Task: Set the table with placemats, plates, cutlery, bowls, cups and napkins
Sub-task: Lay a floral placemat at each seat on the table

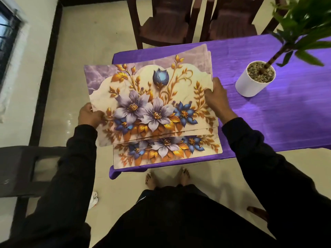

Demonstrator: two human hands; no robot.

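Left hand [90, 114] pinches the short left edge of the top placemat [150, 102], and the right hand [217, 99] pinches the opposite short edge, fingers curled under. Between them the mat's long axis runs left to right, lifted and hanging partly off the table [286, 113] corner. More placemats [166, 151] lie directly beneath on the purple cloth; bare cloth stretches rightward, beside the right hand, towards the white plant pot [250, 85].
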